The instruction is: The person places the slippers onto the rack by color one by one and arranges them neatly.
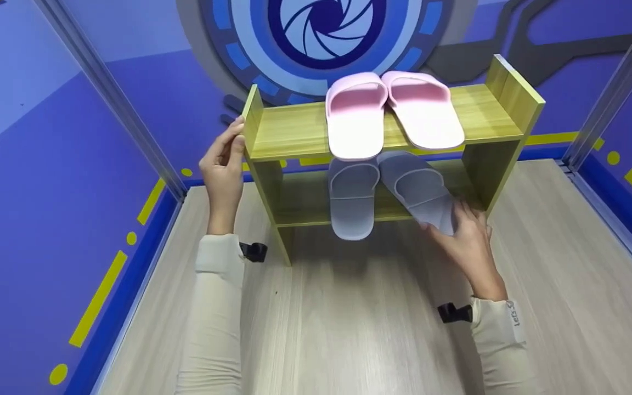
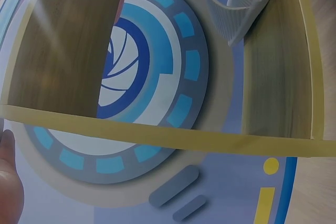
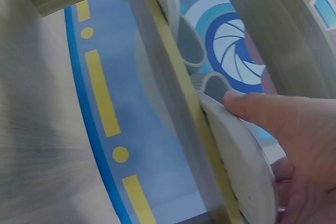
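A two-tier wooden shoe rack [image 1: 294, 126] stands against the wall. My left hand [image 1: 223, 167] holds the upper left side panel [image 1: 253, 118] at its outer edge; in the left wrist view only part of that hand shows, at the left. On the lower shelf sit two grey slippers, the left one [image 1: 353, 203] straight, the right one [image 1: 420, 189] angled, its heel toward the right. My right hand [image 1: 467, 241] grips this right slipper by the heel, thumb on one side and fingers on the other. In the right wrist view my thumb lies along the slipper's edge [image 3: 236, 145].
On the upper shelf rest two pink slippers, the left one [image 1: 355, 118] and the right one [image 1: 425, 112]. Their heels reach the front edge. A patterned blue wall [image 1: 129, 93] rises behind the rack, which stands on a light wood-grain floor [image 1: 338, 318]. Metal posts frame both corners.
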A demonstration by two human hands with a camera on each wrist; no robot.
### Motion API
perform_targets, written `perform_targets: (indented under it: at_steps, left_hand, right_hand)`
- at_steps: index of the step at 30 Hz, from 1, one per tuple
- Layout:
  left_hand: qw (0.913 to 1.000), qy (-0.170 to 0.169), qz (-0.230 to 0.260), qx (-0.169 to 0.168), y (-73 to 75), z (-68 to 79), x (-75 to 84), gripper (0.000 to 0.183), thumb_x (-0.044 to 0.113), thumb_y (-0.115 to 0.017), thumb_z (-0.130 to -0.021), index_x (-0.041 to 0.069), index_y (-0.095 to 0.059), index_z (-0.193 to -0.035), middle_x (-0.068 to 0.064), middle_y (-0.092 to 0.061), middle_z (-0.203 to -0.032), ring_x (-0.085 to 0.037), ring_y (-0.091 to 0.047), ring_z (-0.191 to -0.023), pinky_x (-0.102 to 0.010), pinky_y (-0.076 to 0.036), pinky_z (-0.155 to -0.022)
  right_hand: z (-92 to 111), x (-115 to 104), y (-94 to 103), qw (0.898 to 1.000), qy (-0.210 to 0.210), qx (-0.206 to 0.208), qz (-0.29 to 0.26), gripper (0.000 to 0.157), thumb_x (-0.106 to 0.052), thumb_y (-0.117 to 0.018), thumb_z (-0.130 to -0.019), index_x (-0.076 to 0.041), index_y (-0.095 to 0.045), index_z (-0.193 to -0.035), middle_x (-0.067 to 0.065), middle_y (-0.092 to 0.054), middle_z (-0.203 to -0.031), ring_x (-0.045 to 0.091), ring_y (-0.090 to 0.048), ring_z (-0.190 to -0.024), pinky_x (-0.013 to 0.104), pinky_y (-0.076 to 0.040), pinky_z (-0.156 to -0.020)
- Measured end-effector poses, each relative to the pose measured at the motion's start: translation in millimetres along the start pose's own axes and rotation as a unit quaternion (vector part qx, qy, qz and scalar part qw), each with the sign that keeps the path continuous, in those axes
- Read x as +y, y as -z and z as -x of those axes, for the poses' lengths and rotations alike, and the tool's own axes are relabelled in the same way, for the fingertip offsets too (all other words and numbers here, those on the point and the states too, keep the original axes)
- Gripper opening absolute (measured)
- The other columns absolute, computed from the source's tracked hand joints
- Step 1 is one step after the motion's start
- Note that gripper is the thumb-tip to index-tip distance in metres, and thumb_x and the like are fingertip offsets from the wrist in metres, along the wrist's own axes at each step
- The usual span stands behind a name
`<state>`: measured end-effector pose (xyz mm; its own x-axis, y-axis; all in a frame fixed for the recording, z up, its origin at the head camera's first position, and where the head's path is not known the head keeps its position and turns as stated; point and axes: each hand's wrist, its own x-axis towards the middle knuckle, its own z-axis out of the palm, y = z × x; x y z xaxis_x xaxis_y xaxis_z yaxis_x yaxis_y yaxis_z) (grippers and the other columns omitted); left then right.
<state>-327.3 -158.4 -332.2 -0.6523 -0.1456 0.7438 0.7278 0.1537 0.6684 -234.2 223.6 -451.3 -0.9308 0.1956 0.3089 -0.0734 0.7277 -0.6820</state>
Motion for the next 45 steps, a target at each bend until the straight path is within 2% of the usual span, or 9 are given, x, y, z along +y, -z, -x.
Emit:
perform_targets:
  at_steps: [3, 7, 13, 21, 26, 32, 39, 45]
  left_hand:
    - [1.0000, 0.000, -0.004, 0.003, 0.0, 0.1, 0.1, 0.027, 0.017, -0.059, -0.095, 0.005, -0.068, -0.118, -0.006, -0.064, -0.128, -0.017, -0.059, -0.121, -0.031, -0.050, -0.098]
    - [1.0000, -0.001, -0.006, 0.004, -0.2, 0.0, 0.0, 0.027, 0.017, -0.060, -0.095, 0.006, -0.068, -0.118, -0.006, -0.064, -0.128, -0.017, -0.059, -0.121, -0.031, -0.050, -0.099]
    - [1.0000, -0.002, 0.002, 0.003, -1.2, -0.2, -0.2, 0.027, 0.016, -0.060, -0.095, 0.005, -0.068, -0.118, -0.006, -0.064, -0.128, -0.018, -0.059, -0.121, -0.032, -0.050, -0.099]
    - [1.0000, -0.004, 0.003, 0.006, -0.3, 0.7, -0.9, 0.027, 0.016, -0.060, -0.095, 0.004, -0.068, -0.117, -0.007, -0.065, -0.128, -0.018, -0.059, -0.121, -0.032, -0.050, -0.099]
    - [1.0000, -0.007, 0.003, 0.004, -0.8, 0.6, -0.7, 0.027, 0.015, -0.060, -0.095, 0.004, -0.068, -0.118, -0.008, -0.065, -0.128, -0.018, -0.060, -0.120, -0.032, -0.050, -0.098]
    - [0.9999, -0.009, 0.005, 0.004, -1.1, 0.2, -0.3, 0.027, 0.015, -0.059, -0.095, 0.004, -0.068, -0.118, -0.008, -0.065, -0.127, -0.019, -0.060, -0.119, -0.032, -0.050, -0.098]
    - [0.9999, -0.006, 0.007, 0.004, -1.4, 0.0, 0.0, 0.027, 0.016, -0.060, -0.095, 0.004, -0.068, -0.118, -0.007, -0.065, -0.128, -0.019, -0.060, -0.120, -0.032, -0.050, -0.098]
    - [1.0000, -0.002, 0.002, 0.005, -1.5, 0.2, 0.5, 0.027, 0.016, -0.059, -0.095, 0.006, -0.068, -0.118, -0.006, -0.065, -0.128, -0.017, -0.060, -0.120, -0.031, -0.050, -0.098]
  right_hand:
    - [1.7, -1.2, 8.1, 0.999, -0.015, -0.047, -0.019, 0.083, -0.027, -0.072, -0.083, 0.013, -0.032, -0.143, 0.034, -0.031, -0.148, 0.050, -0.027, -0.134, 0.064, -0.022, -0.108]
    - [4.2, -2.4, 16.2, 0.994, -0.018, -0.099, -0.029, 0.090, -0.030, -0.071, -0.083, 0.014, -0.023, -0.146, 0.036, -0.022, -0.151, 0.050, -0.021, -0.138, 0.064, -0.021, -0.111]
    - [8.6, -2.1, 17.1, 0.992, 0.007, -0.125, -0.031, 0.094, -0.027, -0.074, -0.081, 0.015, -0.020, -0.146, 0.037, -0.020, -0.151, 0.050, -0.019, -0.139, 0.064, -0.021, -0.112]
    - [10.9, -4.2, 14.1, 0.992, 0.021, -0.116, -0.043, 0.089, -0.022, -0.073, -0.078, 0.014, -0.026, -0.144, 0.036, -0.026, -0.150, 0.047, -0.029, -0.132, 0.062, -0.030, -0.107]
    - [10.0, -8.4, 12.4, 0.994, 0.004, -0.103, -0.044, 0.089, -0.021, -0.075, -0.077, 0.014, -0.028, -0.144, 0.034, -0.028, -0.150, 0.046, -0.030, -0.132, 0.062, -0.030, -0.108]
    - [8.6, -13.2, 6.2, 0.996, -0.012, -0.080, -0.034, 0.087, -0.022, -0.076, -0.076, 0.011, -0.033, -0.144, 0.033, -0.032, -0.148, 0.045, -0.034, -0.127, 0.061, -0.035, -0.104]
    - [5.6, -15.3, -5.9, 0.999, 0.004, -0.045, -0.026, 0.087, -0.021, -0.079, -0.073, 0.013, -0.036, -0.141, 0.034, -0.037, -0.145, 0.047, -0.035, -0.121, 0.059, -0.036, -0.101]
    - [3.1, -17.1, -12.2, 0.999, 0.008, -0.027, -0.020, 0.081, -0.022, -0.079, -0.073, 0.015, -0.043, -0.135, 0.035, -0.042, -0.140, 0.048, -0.035, -0.120, 0.060, -0.037, -0.099]
